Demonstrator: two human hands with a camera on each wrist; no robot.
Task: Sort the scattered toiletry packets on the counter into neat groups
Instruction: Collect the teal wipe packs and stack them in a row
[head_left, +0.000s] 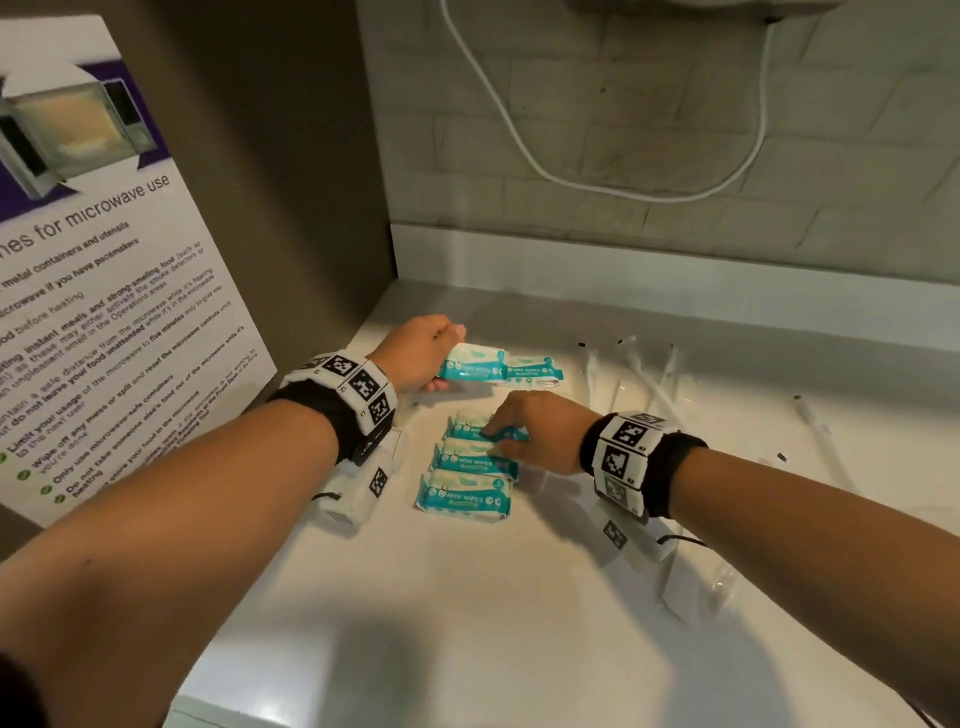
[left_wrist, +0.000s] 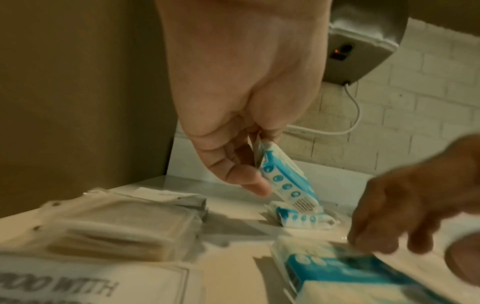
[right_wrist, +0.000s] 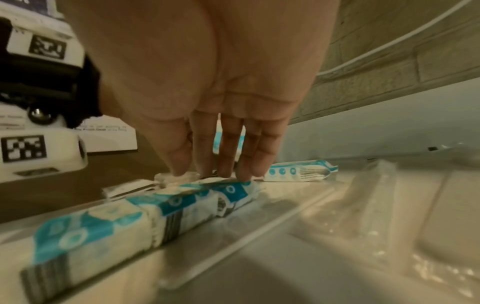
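Teal-and-white "mini wipes" packets lie on the white counter. My left hand pinches one wipes packet by its left end and holds it tilted, as the left wrist view shows. A second packet lies flat just right of it. Three more form a column nearer me: far, middle, near. My right hand reaches over the column. Its straight fingertips rest on the far packet.
Several long clear-wrapped items lie scattered on the right of the counter. Flat clear sachets sit at the counter's left edge beneath my left wrist. A microwave notice leans on the left wall. A white cable hangs on the back wall.
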